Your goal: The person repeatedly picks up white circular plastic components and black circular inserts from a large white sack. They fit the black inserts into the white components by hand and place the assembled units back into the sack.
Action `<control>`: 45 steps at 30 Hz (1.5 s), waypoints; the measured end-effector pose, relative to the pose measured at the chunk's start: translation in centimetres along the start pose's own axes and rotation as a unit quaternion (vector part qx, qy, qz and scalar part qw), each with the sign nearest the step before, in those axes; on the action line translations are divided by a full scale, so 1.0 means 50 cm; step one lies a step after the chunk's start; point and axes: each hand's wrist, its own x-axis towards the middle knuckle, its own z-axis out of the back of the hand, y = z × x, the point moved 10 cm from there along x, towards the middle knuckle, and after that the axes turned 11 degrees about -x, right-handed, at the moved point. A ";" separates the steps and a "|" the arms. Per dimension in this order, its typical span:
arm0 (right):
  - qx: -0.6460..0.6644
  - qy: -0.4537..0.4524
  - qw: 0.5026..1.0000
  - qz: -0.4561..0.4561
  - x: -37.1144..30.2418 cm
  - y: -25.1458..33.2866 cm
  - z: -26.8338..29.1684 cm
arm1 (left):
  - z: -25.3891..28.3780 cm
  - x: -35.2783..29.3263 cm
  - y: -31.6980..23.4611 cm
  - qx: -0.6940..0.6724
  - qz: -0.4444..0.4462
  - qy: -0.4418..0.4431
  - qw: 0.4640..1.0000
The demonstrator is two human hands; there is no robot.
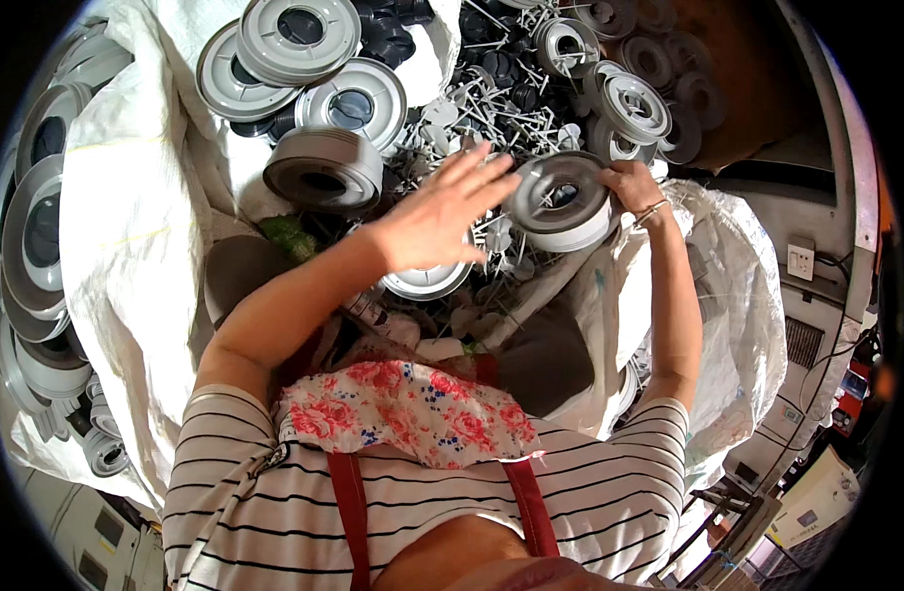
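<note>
My right hand [633, 193] grips the rim of a grey plastic ring [570, 234], a thick round part with a hole in its middle. My left hand [442, 211] is open, its fingers spread and a little blurred, just left of that ring and over the pile. A blurred grey plastic cup-like ring [324, 177] stands tilted to the left, apart from my fingers. Partly hidden under my left wrist lies another pale ring [427, 284]. Beneath both hands spreads a heap of white stemmed discs [472, 123] mixed with black caps [501, 67].
Grey rings with black centres [352, 103] are stacked at the far left of the heap. More rings [637, 106] lie at the far right. A white woven sack [117, 217] full of rings stands left; another white sack [733, 246] is right. A wall socket [801, 260] sits beyond it.
</note>
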 end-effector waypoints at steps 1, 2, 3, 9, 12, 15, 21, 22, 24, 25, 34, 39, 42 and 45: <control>0.200 0.034 0.979 -0.006 -0.005 0.029 -0.025 | -0.013 0.006 -0.015 -0.013 -0.048 0.000 0.999; 0.364 0.106 0.925 -0.033 -0.011 0.073 -0.059 | -0.019 0.009 -0.019 -0.029 -0.077 0.000 0.997; 0.345 0.123 0.930 -0.026 0.004 0.105 -0.056 | -0.013 0.012 -0.003 -0.026 -0.054 -0.010 0.998; 0.136 -0.089 0.983 -0.088 0.326 -0.019 -0.093 | 0.094 -0.019 0.154 -0.397 0.229 -0.194 0.867; 0.051 -0.144 0.981 -0.115 0.499 -0.103 -0.164 | 0.118 -0.044 0.184 -0.462 0.292 -0.261 0.796; 0.084 -0.108 0.974 -0.180 0.609 -0.131 -0.241 | 0.123 -0.061 0.206 -0.460 0.328 -0.284 0.774; -0.026 -0.135 0.988 -0.068 0.634 -0.156 -0.271 | 0.119 -0.062 0.224 -0.461 0.360 -0.277 0.762; -0.002 -0.177 0.983 -0.051 0.598 -0.168 -0.268 | 0.117 -0.060 0.224 -0.463 0.357 -0.272 0.764; 0.088 -0.102 0.991 -0.012 0.497 -0.021 -0.231 | 0.124 -0.082 0.225 -0.451 0.353 -0.309 0.760; 0.158 -0.092 0.983 -0.007 0.447 -0.044 -0.228 | 0.125 -0.070 0.214 -0.457 0.331 -0.306 0.767; 0.036 -0.192 0.966 0.171 0.008 0.154 -0.051 | 0.078 -0.014 0.135 -0.587 0.179 -0.225 0.757; 0.213 -0.113 0.969 0.049 -0.081 0.267 -0.051 | 0.009 -0.014 0.089 -0.777 0.187 -0.140 0.585; 0.226 -0.138 0.953 0.146 -0.110 0.310 -0.029 | 0.011 -0.018 0.090 -0.798 0.188 -0.137 0.555; -0.031 -0.166 0.972 0.165 -0.146 0.365 -0.020 | 0.011 -0.018 0.087 -0.775 0.156 -0.116 0.601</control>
